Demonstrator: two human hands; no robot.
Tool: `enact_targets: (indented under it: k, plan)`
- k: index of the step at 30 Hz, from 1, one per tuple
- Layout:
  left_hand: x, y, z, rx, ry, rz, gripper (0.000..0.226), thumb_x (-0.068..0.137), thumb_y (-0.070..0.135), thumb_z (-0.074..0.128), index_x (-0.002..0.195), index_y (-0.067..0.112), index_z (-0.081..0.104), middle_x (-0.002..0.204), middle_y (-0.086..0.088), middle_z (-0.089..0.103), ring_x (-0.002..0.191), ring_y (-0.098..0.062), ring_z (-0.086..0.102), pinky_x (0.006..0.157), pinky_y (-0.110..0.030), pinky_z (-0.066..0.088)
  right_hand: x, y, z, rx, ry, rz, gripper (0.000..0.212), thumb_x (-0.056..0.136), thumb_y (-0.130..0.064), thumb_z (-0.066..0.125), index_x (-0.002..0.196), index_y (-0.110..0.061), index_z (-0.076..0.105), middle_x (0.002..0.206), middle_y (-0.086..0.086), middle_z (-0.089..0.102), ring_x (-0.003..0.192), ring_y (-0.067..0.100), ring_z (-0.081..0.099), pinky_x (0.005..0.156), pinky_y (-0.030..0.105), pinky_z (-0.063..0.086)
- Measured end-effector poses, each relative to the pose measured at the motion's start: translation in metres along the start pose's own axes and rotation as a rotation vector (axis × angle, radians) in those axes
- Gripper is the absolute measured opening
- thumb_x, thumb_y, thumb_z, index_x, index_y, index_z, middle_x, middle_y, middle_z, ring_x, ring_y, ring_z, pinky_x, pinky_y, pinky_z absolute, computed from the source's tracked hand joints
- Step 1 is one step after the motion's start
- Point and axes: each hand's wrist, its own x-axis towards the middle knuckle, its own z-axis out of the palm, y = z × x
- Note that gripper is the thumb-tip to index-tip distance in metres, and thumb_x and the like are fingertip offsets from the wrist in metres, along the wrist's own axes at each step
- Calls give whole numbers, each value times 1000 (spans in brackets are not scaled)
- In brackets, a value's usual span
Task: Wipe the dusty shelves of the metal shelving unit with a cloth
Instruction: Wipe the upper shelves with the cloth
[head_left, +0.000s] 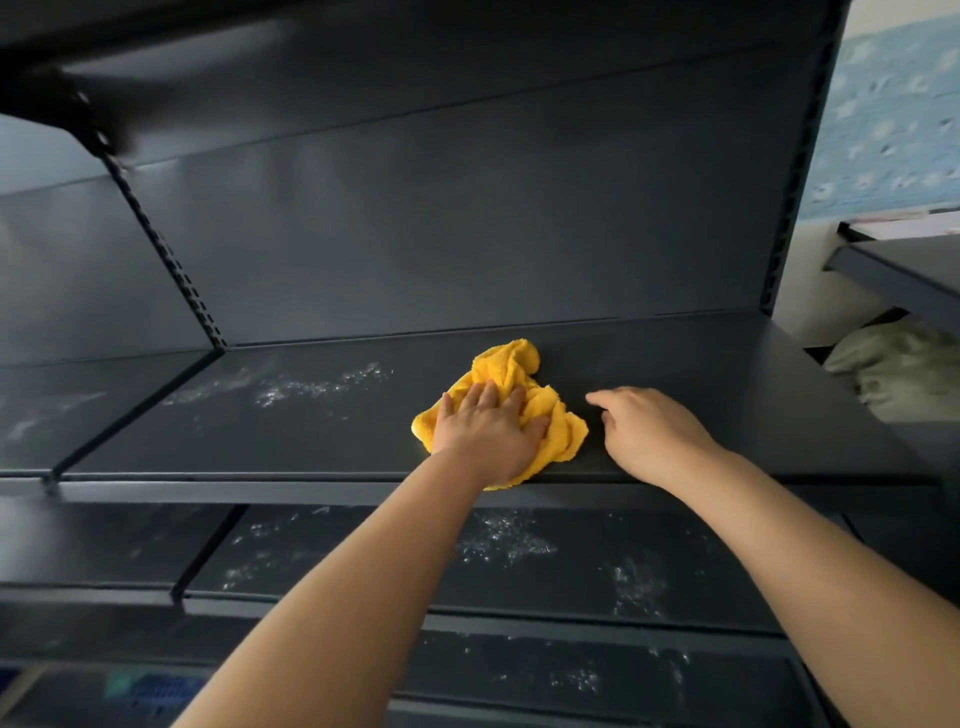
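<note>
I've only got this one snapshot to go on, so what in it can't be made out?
Head view, the only one:
- The shelf surface under the yellow cloth and left hand is covered, so any dust there is hidden.
- The blue object at bottom left is blurred and cut by the frame edge.
- The greenish bundle at right is blurred and cut by the right edge.
- Whether the right hand touches the shelf is unclear.

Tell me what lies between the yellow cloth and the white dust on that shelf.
Head view: only bare dark shelf separates the yellow cloth, under the left hand, from the white dust.
</note>
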Motion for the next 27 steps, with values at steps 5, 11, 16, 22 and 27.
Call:
enact_targets:
  k: [5, 11, 16, 22, 27]
  plan:
    - [-8, -23, 3, 0, 3, 5, 62, 98, 60, 11, 154, 35, 10, 163, 2, 8, 150, -20, 3, 118, -54, -3, 3, -28, 9, -6, -4, -90, 43, 98, -12, 36, 138, -21, 48, 142, 3, 49, 127, 24, 47, 98, 40, 46]
    - [-8, -90, 3, -7, 3, -99, 61, 98, 60, 11, 154, 36, 9, 163, 3, 7, 150, -20, 3, 117, -55, -3, 19, -75, 23, -42, -16, -188, 32, 100, -25, 38, 126, -20, 56, 131, 2, 56, 116, 24, 54, 88, 42, 50]
    - [3, -135, 0, 30, -36, -97, 60, 98, 60, 10, 154, 38, 4, 163, 2, 3, 150, -22, 1, 117, -58, -1, 36, -116, 40, -62, -13, -217, 36, 101, -28, 38, 134, -25, 50, 134, -1, 54, 117, 22, 54, 87, 38, 51]
    - [42, -162, -1, -3, -30, -54, 61, 98, 60, 9, 154, 37, 5, 163, 0, 4, 150, -23, 1, 118, -56, -3, 61, -145, 53, -127, -1, -119, 23, 99, -24, 40, 116, -23, 56, 116, -1, 59, 97, 20, 59, 68, 32, 46]
    - [72, -178, -2, -27, -27, -22, 62, 98, 60, 10, 154, 35, 6, 163, -2, 3, 150, -24, 2, 118, -53, 0, 69, -160, 57, -169, -37, 11, 29, 100, -32, 38, 120, -24, 57, 115, 1, 60, 99, 21, 58, 72, 32, 45]
